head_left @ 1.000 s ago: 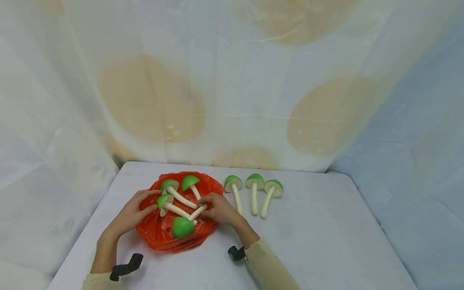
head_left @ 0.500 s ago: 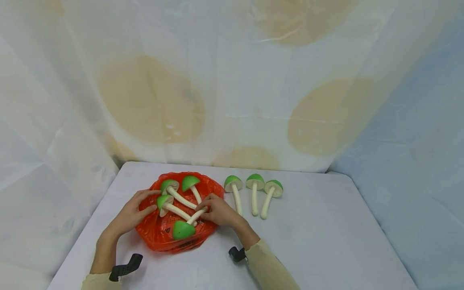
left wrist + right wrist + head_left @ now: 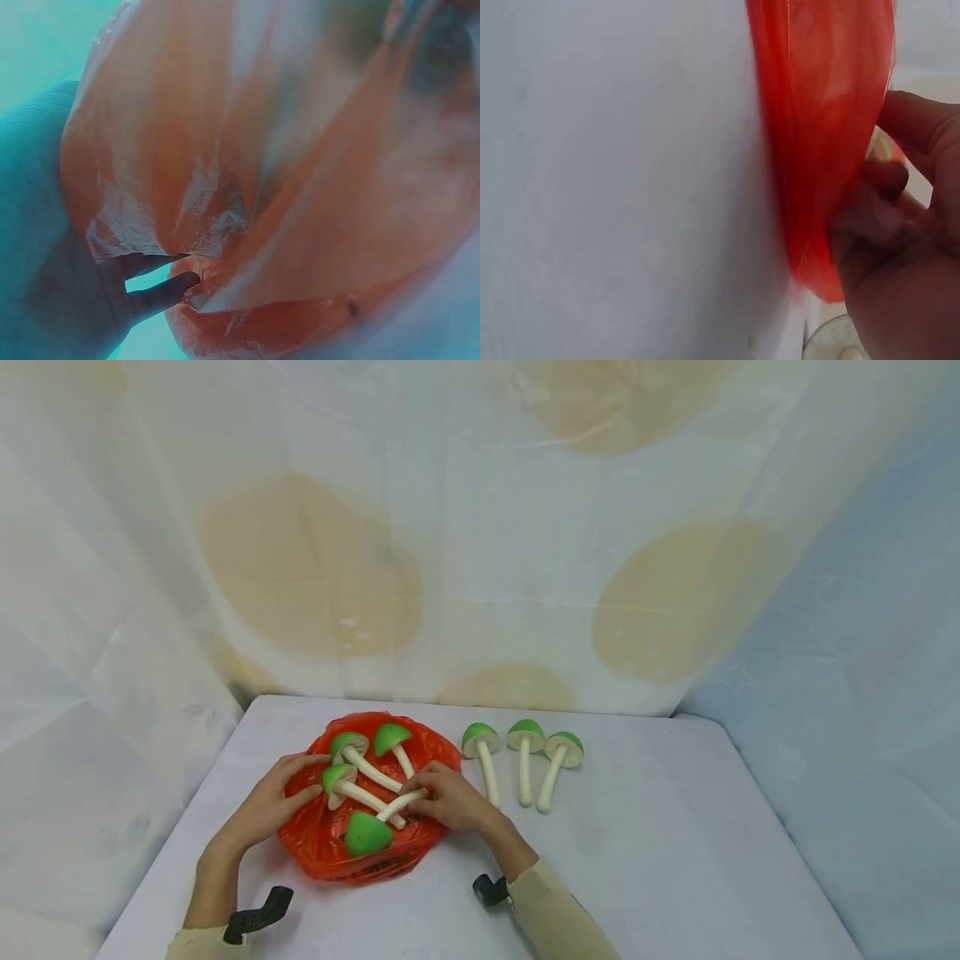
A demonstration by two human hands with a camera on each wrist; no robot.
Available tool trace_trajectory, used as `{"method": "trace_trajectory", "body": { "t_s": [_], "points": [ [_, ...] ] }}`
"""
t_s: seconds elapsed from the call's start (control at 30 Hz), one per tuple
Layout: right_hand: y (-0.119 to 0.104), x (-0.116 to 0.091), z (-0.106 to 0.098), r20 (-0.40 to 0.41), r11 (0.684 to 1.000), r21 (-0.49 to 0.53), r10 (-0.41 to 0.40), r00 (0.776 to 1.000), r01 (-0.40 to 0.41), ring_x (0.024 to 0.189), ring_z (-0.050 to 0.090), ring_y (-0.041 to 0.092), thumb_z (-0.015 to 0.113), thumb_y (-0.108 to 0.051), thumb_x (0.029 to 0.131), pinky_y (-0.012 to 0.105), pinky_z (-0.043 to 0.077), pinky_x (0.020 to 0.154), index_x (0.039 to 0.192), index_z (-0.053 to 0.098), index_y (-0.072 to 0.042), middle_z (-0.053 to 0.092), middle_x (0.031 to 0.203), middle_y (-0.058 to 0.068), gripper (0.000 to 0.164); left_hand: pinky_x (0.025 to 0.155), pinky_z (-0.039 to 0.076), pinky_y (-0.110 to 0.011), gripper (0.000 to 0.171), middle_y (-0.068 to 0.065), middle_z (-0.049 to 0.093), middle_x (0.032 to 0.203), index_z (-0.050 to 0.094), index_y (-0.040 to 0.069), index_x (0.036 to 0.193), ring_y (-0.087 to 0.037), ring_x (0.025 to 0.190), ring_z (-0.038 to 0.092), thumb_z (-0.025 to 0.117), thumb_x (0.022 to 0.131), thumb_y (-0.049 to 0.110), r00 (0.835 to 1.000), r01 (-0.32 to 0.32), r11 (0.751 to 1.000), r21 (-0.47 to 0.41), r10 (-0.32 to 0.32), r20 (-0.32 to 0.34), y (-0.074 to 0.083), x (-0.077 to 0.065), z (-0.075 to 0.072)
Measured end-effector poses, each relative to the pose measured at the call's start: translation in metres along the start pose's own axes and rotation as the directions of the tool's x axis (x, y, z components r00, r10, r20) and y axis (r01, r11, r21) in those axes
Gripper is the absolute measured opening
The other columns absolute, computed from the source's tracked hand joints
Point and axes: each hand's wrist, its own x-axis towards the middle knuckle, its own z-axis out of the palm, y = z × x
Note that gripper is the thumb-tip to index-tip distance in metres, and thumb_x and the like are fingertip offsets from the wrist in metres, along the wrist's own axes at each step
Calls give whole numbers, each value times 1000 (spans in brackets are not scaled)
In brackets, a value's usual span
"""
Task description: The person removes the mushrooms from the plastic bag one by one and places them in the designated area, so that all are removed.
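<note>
A red plastic bag [image 3: 315, 850] lies spread open on the white table, its film filling much of the left wrist view. Inside it are several toy mushrooms with green caps and long white stems. At the bag's left side, my left hand [image 3: 272, 800] grips the rim, fingers reaching over the edge. My right hand [image 3: 452, 800] reaches over the right rim and pinches the stem end of the front mushroom [image 3: 369, 833], whose cap points toward the near left. Other mushrooms, one at the left [image 3: 341, 783] and one at the back [image 3: 392, 739], lie beside it.
Outside the bag to the right, 3 more mushrooms lie in a row: one close to the bag [image 3: 481, 745], a middle one [image 3: 525, 739] and a right one [image 3: 562, 752]. A spotted curtain [image 3: 495, 568] hangs behind the table [image 3: 645, 843].
My right hand has shifted slightly and turned the front mushroom, so its cap has moved a little to the left. My left hand stays at the bag's rim.
</note>
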Motion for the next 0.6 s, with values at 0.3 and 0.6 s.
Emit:
{"method": "trace_trajectory", "body": {
  "t_s": [0.3,0.6],
  "points": [
    [-13,-3,-3,-60,999,-41,-9,998,7,93,54,7,68,-27,97,24,48,81,113,71,-30,58,107,-10,16,97,46,-69,49,-19,42,148,52,18,144,-46,138,37,64,99,32,1000,1,1000,-1,-1,3,2,-1,-1],
    [-22,-5,-5,-134,998,-67,10,991,-20,102,60,14,66,-31,97,34,52,92,113,69,-29,62,112,-12,17,99,42,-73,47,-18,42,148,53,18,144,-46,138,37,62,100,32,1000,-7,1000,-5,7,1,2,-1,0]
  ]
}}
